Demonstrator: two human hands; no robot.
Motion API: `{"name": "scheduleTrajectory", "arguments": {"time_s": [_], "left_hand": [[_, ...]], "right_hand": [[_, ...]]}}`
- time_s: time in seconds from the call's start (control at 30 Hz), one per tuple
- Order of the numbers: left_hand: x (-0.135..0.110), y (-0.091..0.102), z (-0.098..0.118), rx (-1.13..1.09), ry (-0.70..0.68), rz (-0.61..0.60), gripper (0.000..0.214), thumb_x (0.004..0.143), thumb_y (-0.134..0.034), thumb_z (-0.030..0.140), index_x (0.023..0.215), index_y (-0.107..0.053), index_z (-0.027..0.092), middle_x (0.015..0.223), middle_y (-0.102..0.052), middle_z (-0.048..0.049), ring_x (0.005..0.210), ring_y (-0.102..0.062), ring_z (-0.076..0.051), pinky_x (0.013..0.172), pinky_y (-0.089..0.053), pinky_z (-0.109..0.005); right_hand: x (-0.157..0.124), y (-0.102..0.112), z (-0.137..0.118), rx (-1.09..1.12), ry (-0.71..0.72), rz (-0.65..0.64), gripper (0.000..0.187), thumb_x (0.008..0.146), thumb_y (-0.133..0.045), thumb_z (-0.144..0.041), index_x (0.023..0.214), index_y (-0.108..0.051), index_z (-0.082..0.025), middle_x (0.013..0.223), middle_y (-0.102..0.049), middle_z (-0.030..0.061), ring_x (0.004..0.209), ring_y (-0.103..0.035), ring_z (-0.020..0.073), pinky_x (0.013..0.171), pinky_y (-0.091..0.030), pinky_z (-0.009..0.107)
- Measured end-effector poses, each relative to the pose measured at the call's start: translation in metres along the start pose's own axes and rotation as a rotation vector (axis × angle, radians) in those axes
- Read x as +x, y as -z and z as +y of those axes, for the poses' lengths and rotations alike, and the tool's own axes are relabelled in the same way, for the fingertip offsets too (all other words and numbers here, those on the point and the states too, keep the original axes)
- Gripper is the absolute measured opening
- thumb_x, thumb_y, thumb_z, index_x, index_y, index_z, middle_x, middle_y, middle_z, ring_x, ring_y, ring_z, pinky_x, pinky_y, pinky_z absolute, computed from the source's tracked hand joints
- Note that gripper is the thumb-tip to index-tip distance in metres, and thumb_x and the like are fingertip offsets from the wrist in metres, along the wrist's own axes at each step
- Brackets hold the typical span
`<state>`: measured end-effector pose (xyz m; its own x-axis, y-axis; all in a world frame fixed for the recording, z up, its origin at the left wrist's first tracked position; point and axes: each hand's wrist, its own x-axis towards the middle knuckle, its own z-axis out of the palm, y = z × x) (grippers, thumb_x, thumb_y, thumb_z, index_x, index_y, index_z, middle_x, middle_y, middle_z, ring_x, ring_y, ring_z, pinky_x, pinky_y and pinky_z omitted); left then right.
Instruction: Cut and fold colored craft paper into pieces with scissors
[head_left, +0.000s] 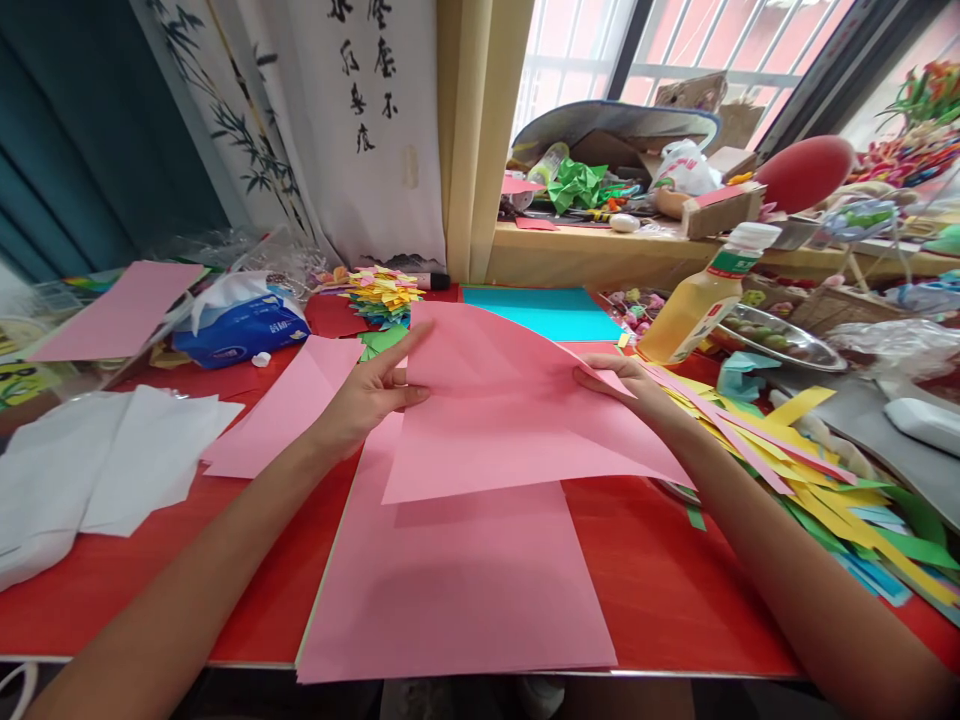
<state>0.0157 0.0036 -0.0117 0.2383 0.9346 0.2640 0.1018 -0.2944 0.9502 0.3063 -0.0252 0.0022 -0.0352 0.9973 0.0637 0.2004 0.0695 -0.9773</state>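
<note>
Between my two hands a sheet of pink paper (495, 430) is held up, slightly bowed, above the table. My left hand (386, 380) pinches its left edge, thumb and fingers on either side. At the right edge my right hand (619, 378) grips the paper near its upper corner. Underneath, a stack of pink paper (457, 590) lies at the table's front edge, its far part covered by the raised sheet. Another pink sheet (281, 410) rests on the table left of my left hand.
A red table (675, 590) carries white sheets (142, 460), a blue tissue pack (240, 325), folded paper pieces (384, 295) and blue paper (540, 312). At right stand a bottle (694, 300), colored paper strips (817, 480) and a metal dish (784, 340). Clutter fills the windowsill (585, 245).
</note>
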Motion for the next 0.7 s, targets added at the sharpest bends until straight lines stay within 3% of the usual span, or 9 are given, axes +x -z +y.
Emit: {"name": "scheduleTrajectory", "arguments": {"time_s": [0.1,0.2,0.3,0.37,0.47,0.57,0.7], "left_hand": [[0.002,0.001,0.002,-0.093,0.075,-0.074,0.069,0.066,-0.063,0.017,0.13,-0.039,0.031,0.078,-0.069,0.0016,0.067,-0.063,-0.014,0.069,-0.05,-0.029],[0.004,0.005,0.002,-0.056,0.024,0.003,0.065,0.066,-0.058,0.012,0.127,-0.043,0.027,0.076,-0.07,0.001,0.071,-0.063,-0.015,0.073,-0.049,-0.028],[0.005,0.008,0.001,-0.01,0.02,0.014,0.048,0.064,-0.05,0.008,0.108,-0.061,0.022,0.076,-0.071,-0.001,0.076,-0.063,-0.016,0.071,-0.049,-0.027],[0.004,0.008,0.001,-0.014,0.024,0.016,0.033,0.063,-0.049,0.008,0.085,-0.07,0.02,0.08,-0.071,-0.0025,0.083,-0.063,-0.018,0.07,-0.05,-0.027],[0.002,0.006,0.001,-0.103,0.002,0.08,0.022,0.064,-0.051,0.008,0.067,-0.07,0.019,0.093,-0.069,-0.003,0.093,-0.061,-0.02,0.07,-0.05,-0.027],[0.001,0.004,0.001,-0.229,-0.026,0.184,0.021,0.066,-0.053,0.009,0.071,-0.07,0.02,0.103,-0.066,-0.0028,0.096,-0.06,-0.02,0.073,-0.051,-0.029],[0.003,0.002,-0.002,-0.269,-0.049,0.287,0.025,0.069,-0.052,0.01,0.082,-0.07,0.021,0.094,-0.068,-0.0014,0.093,-0.061,-0.019,0.079,-0.051,-0.031]], "right_hand": [[0.003,0.005,0.005,0.07,-0.006,-0.074,0.009,0.066,-0.064,-0.022,0.072,-0.069,-0.023,0.073,-0.067,-0.0003,0.06,-0.06,0.0155,0.05,-0.046,0.027],[0.004,0.011,0.01,0.196,0.031,-0.2,0.014,0.065,-0.056,-0.014,0.06,-0.068,-0.021,0.1,-0.066,0.0015,0.072,-0.062,0.0178,0.052,-0.047,0.027],[0.007,0.011,0.016,0.245,0.05,-0.255,0.02,0.065,-0.052,-0.01,0.053,-0.065,-0.018,0.115,-0.06,0.0013,0.083,-0.062,0.0195,0.055,-0.048,0.027],[0.008,0.008,0.018,0.262,0.048,-0.213,0.016,0.067,-0.054,-0.012,0.062,-0.067,-0.02,0.115,-0.06,0.0015,0.086,-0.061,0.0187,0.056,-0.048,0.025],[0.009,-0.002,0.019,0.391,0.058,-0.116,0.019,0.071,-0.058,-0.022,0.088,-0.066,-0.025,0.113,-0.061,-0.0006,0.092,-0.06,0.0167,0.063,-0.049,0.025],[0.006,-0.015,0.016,0.549,0.046,-0.116,0.029,0.078,-0.05,-0.044,0.099,-0.06,-0.027,0.105,-0.064,0.0006,0.096,-0.059,0.019,0.071,-0.05,0.031],[0.001,-0.03,0.016,0.634,0.059,-0.147,0.048,0.081,-0.035,-0.059,0.105,-0.057,-0.025,0.106,-0.063,0.0041,0.105,-0.056,0.021,0.085,-0.047,0.037]]}}
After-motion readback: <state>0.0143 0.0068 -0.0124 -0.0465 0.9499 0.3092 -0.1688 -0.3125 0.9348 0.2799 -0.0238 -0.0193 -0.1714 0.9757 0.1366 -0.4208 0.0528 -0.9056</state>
